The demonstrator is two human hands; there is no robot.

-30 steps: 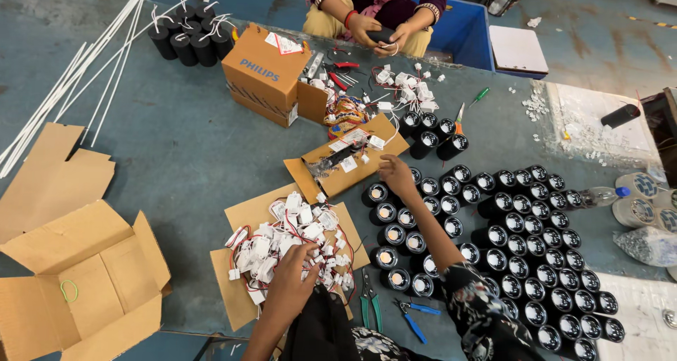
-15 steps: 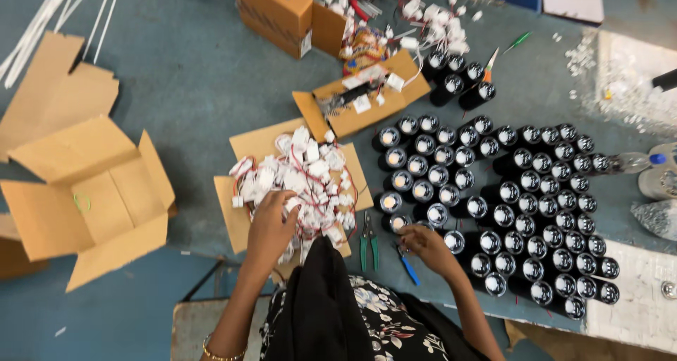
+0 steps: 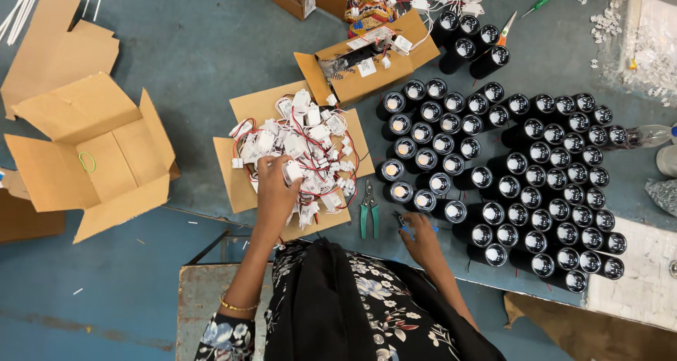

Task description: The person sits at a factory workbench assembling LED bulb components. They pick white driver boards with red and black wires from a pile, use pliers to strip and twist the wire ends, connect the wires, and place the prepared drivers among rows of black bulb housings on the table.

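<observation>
A pile of small white plastic parts with red and black wires (image 3: 300, 149) lies on a flat cardboard sheet (image 3: 243, 192). My left hand (image 3: 275, 192) rests on the pile's near side, holding one white part (image 3: 292, 170) between its fingertips. My right hand (image 3: 422, 235) is at the table's front edge, its fingers curled over a blue-handled tool (image 3: 403, 225) that it mostly hides. Just beyond it stand several rows of upright black cylinders (image 3: 522, 170) with shiny tops. Green-handled pliers (image 3: 369, 213) lie between my two hands.
An open, empty cardboard box (image 3: 92, 156) sits at the left, with flat cardboard (image 3: 60, 51) behind it. A smaller open box (image 3: 360, 68) with parts stands beyond the pile. Bags of small white pieces (image 3: 652, 44) lie at the far right. The blue table's front edge runs under my arms.
My right hand has come back from the black cylinders to the blue tool at the front edge. My left hand has stayed at the pile and now has one white part raised.
</observation>
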